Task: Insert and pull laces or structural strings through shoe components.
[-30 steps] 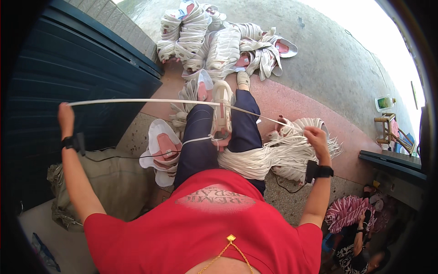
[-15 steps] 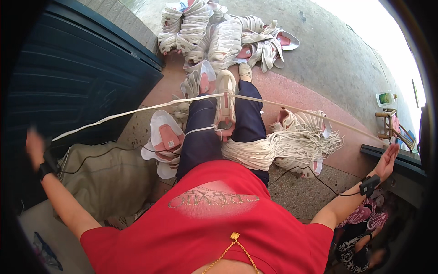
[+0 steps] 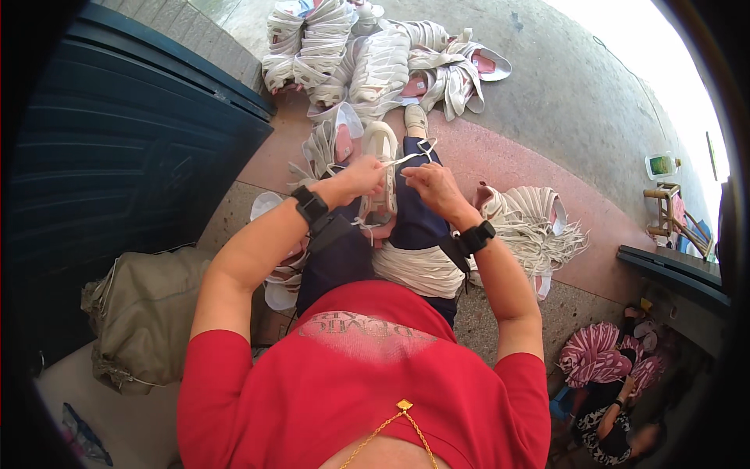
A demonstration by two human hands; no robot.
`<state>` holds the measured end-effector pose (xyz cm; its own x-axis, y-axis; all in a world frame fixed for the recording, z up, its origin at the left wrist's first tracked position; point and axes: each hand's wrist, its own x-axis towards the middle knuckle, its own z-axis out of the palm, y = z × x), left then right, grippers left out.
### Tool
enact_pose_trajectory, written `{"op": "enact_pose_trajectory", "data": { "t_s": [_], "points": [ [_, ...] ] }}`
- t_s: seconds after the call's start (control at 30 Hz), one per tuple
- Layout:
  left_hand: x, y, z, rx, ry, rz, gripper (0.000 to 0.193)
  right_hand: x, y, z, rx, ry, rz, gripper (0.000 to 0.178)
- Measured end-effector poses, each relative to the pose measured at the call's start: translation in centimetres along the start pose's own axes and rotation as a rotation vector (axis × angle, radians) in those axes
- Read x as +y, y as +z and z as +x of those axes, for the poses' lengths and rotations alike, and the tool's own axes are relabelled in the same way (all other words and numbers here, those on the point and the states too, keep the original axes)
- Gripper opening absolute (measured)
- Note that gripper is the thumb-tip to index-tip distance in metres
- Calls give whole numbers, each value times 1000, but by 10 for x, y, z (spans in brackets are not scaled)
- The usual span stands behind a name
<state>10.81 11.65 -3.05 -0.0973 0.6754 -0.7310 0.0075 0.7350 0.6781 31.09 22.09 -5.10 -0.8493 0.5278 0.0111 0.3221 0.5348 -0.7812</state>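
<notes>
A white-and-pink shoe upper [image 3: 379,139] lies lengthwise between my thighs, its toe pointing away from me. My left hand [image 3: 364,177] is closed at its left edge, with a white shoelace [image 3: 408,158] running out from the fingers. To the right of the upper, my right hand [image 3: 435,188] has its fingers curled in a pinch at the lace; the exact grip is small and partly hidden. Beyond that hand the lace makes a loose loop. A thick bundle of white laces [image 3: 418,270] lies across my lap.
Piled shoe uppers [image 3: 380,74] lie on the floor ahead. More uppers [image 3: 519,207] with loose laces sit at my right, others by my left leg. A blue door [image 3: 148,133] and olive sack [image 3: 156,313] stand left. Another person [image 3: 613,422] sits lower right, near patterned pink cloth.
Both hands have come inward from wide apart to the shoe upper. The lace ends, stretched taut to either side before, are now slack and looped near my right hand.
</notes>
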Motion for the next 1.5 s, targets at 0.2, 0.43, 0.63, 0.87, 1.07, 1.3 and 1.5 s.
{"op": "enact_pose_trajectory", "data": {
  "t_s": [0.2,0.43,0.63,0.87,1.07,1.3,1.5],
  "points": [
    [-5,16,30,5,-37,-222,11,5,15,14,30,-6,-196,16],
    [-26,35,44,159,202,-572,14,33,43,32,148,0,-327,16],
    [-30,32,41,165,182,-552,18,36,49,44,165,-8,-415,12],
    [-34,31,38,202,191,-522,18,21,48,57,191,-95,-555,10],
    [-7,12,10,310,154,-246,27,27,53,42,80,-65,-599,18],
    [-22,-3,25,519,431,519,26,11,43,43,-52,20,-452,27],
    [-23,34,39,674,436,1013,25,25,49,38,24,-15,-273,21]
  ]
}}
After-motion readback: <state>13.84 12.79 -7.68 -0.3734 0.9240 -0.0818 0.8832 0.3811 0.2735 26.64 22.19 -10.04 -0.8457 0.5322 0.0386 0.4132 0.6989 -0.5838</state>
